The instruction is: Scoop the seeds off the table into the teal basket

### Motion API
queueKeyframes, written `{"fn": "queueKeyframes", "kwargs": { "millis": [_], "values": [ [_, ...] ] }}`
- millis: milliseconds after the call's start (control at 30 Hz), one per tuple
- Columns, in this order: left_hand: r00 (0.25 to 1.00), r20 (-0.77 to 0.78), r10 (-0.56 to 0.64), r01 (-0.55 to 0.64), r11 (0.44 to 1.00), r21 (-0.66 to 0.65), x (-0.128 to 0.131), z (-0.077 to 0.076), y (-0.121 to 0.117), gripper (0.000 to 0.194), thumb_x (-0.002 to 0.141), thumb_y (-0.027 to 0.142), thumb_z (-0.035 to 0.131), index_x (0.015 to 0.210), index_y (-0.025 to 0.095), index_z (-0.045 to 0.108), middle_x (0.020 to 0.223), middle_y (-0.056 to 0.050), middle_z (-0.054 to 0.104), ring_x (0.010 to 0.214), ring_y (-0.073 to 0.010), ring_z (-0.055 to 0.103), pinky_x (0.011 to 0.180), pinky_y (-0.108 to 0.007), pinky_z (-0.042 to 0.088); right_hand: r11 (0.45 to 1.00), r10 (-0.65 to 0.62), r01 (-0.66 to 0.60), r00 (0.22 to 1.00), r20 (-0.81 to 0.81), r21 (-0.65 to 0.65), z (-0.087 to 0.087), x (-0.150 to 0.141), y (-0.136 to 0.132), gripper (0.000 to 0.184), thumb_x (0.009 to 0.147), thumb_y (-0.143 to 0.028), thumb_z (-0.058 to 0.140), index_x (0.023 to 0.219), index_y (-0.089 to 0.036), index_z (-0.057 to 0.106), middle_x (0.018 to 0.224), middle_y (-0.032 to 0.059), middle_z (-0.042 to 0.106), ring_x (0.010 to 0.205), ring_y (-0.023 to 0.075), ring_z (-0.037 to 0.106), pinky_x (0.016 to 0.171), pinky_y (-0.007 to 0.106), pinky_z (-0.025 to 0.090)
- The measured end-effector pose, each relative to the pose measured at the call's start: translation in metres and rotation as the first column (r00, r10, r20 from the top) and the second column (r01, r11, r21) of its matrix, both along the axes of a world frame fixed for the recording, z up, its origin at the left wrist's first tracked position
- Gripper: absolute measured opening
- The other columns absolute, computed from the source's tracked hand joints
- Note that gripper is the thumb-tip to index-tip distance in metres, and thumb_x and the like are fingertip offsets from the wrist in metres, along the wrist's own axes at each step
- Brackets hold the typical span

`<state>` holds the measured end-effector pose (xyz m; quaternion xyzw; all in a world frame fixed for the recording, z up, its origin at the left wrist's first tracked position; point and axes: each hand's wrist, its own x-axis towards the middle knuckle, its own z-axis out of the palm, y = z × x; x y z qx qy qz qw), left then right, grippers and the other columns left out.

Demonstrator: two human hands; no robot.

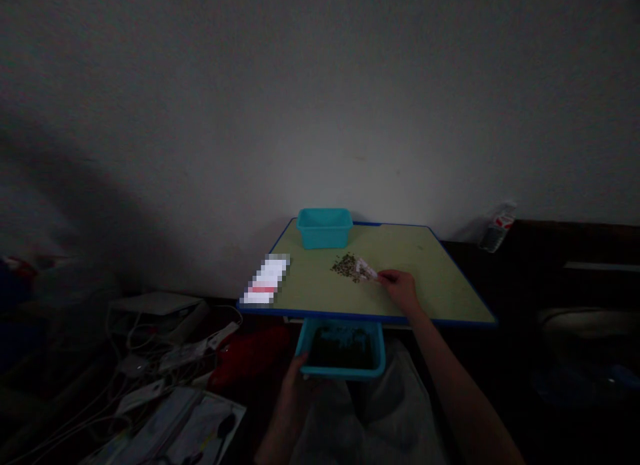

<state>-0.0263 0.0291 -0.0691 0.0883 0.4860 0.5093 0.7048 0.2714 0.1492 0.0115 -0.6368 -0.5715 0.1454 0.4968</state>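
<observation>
1. Two blue bins show. The left fingers (pixel 301 360) grasp the near bin (pixel 343 372) by its left near corner, and the far bin (pixel 325 237) stands on the bench (pixel 450 285), beyond the right fingers (pixel 384 276) and to their left.
2. The near bin is at the bench's near edge with its mouth up, probably so that its dark contents stay in and the rim lies within easy reach of both sets of fingers.
3. The right fingers pinch a pale strip (pixel 369 272) by its near end; that grip seems meant to leave the far end free among the bits (pixel 344 266). What the strip is made of, I cannot tell.
4. The small, dark bits lie loose on the bench, just left of the right fingers and beyond the left ones.
5. A blurred white oblong (pixel 267 278) lies farther left of the right fingers, past the bits.
</observation>
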Motion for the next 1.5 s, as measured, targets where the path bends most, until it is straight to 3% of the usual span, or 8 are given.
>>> {"fn": "queueKeyframes", "kwargs": {
  "millis": [367, 1067, 1500],
  "values": [
    [0.999, -0.029, -0.030, 0.029, 0.998, -0.059, 0.001, 0.003, 0.005, 0.050, 0.082, 0.038, 0.069, 0.127, 0.019, 0.062, 0.106, -0.013, 0.076, 0.080, -0.0270, 0.073, 0.072, -0.042, 0.059, 0.997, 0.071, -0.071, 0.996, -0.054, -0.007, -0.003, 0.001, 0.000, 0.016, 0.074, -0.027, 0.071, 0.083, -0.020, 0.082, 0.084, 0.0081, 0.081, 0.078, 0.0267, 0.076, 0.077, 0.037, 0.058],
    [0.998, -0.025, -0.053, 0.053, 0.999, -0.013, 0.005, 0.014, 0.001, 0.048, 0.080, 0.039, 0.071, 0.123, 0.020, 0.063, 0.092, -0.008, 0.077, 0.073, -0.0234, 0.072, 0.068, -0.037, 0.059, 0.996, 0.056, -0.062, 0.992, -0.112, -0.058, 0.005, -0.002, -0.003, 0.017, 0.068, -0.029, 0.071, 0.077, -0.019, 0.082, 0.079, 0.0085, 0.080, 0.075, 0.0254, 0.074, 0.075, 0.035, 0.057],
    [0.998, -0.046, -0.045, 0.043, 0.998, -0.050, 0.005, 0.010, 0.002, 0.044, 0.079, 0.038, 0.072, 0.119, 0.020, 0.064, 0.095, -0.008, 0.076, 0.076, -0.0251, 0.072, 0.069, -0.040, 0.059, 0.997, -0.053, 0.047, 0.994, -0.096, -0.065, 0.004, 0.002, -0.002, 0.019, 0.063, -0.029, 0.069, 0.073, -0.019, 0.081, 0.074, 0.0089, 0.079, 0.071, 0.0257, 0.072, 0.069, 0.034, 0.053]
  ]
}}
